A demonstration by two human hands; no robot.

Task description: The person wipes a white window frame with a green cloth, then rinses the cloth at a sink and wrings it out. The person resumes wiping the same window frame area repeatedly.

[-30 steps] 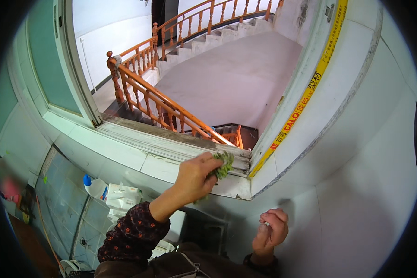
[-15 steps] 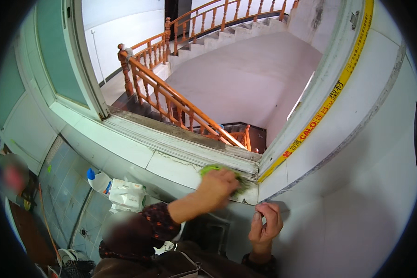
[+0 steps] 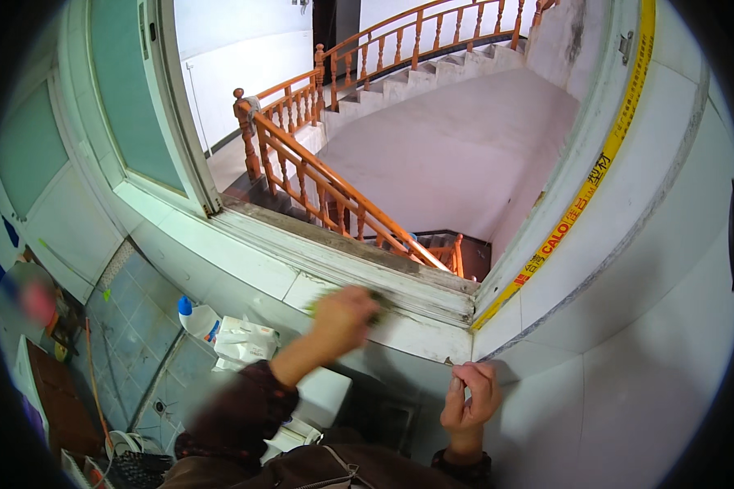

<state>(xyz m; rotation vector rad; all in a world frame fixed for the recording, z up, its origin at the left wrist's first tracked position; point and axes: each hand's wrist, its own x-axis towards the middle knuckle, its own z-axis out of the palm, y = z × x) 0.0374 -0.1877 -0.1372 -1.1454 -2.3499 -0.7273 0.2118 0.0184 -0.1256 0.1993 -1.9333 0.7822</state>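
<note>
My left hand (image 3: 344, 314) is closed over a bunched green scrubber (image 3: 373, 306), pressed to the white tiled windowsill (image 3: 416, 332) beside the window track. Most of the scrubber is hidden under my fingers, and the hand is slightly blurred. My right hand (image 3: 471, 399) is raised near the sill's right end, thumb and fingers pinched together. A thin, small brownish piece (image 3: 448, 362) sticks out at its fingertips; its kind is too small to make out.
A sliding window panel (image 3: 143, 98) stands at the left of the opening. Beyond lies a stairwell with an orange wooden railing (image 3: 334, 191). Below the sill are a white bottle with a blue cap (image 3: 196, 318) and a white plastic-wrapped pack (image 3: 243, 342). A tiled wall (image 3: 628, 326) rises at right.
My left hand has slid left along the sill with the scrubber. My right hand stays pinched in nearly the same place. The whole view has shifted slightly.
</note>
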